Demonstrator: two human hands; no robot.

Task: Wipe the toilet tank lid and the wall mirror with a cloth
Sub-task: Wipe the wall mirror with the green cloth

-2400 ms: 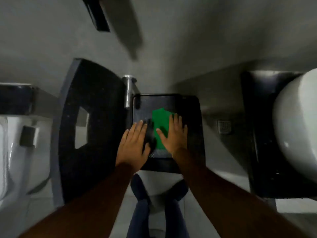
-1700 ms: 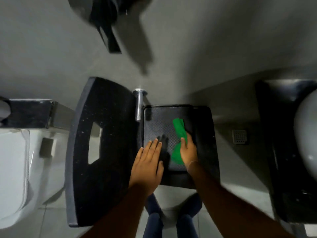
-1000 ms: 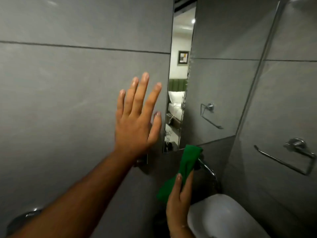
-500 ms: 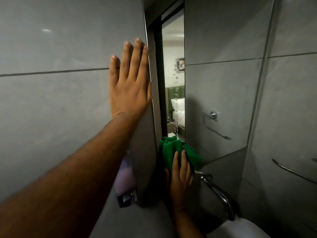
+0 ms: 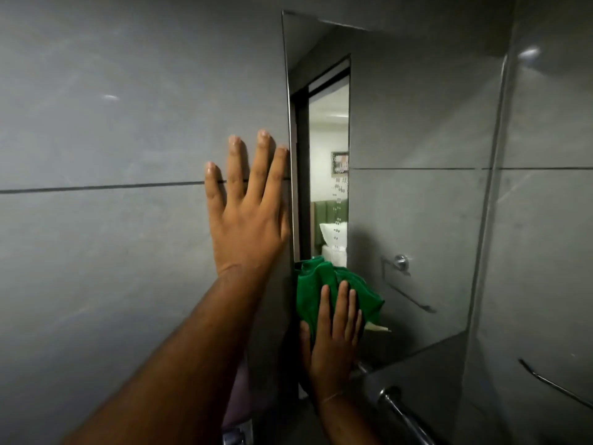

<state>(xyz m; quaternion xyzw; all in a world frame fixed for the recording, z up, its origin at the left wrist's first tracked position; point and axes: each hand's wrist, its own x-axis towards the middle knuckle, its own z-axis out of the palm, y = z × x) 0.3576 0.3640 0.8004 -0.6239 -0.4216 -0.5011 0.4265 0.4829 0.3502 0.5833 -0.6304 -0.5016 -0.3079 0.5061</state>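
Observation:
The wall mirror (image 5: 410, 194) hangs on the grey tiled wall, right of centre, with water spots on its glass. A bunched green cloth (image 5: 313, 289) is pressed flat against the mirror's lower left corner by my right hand (image 5: 333, 345), fingers stretched up over the cloth. My left hand (image 5: 247, 213) lies flat on the wall tile just left of the mirror's edge, fingers spread and holding nothing. The toilet tank lid is out of view.
A chrome tap (image 5: 401, 412) juts out below the mirror at the bottom right. A purple soap dispenser (image 5: 239, 409) is partly hidden under my left forearm. A chrome towel rail (image 5: 555, 383) is fixed to the right wall.
I turned from the black toilet tank lid, where the cloth lay, up to the mirror. My right hand brought the cloth onto the glass; my left hand went flat on the wall.

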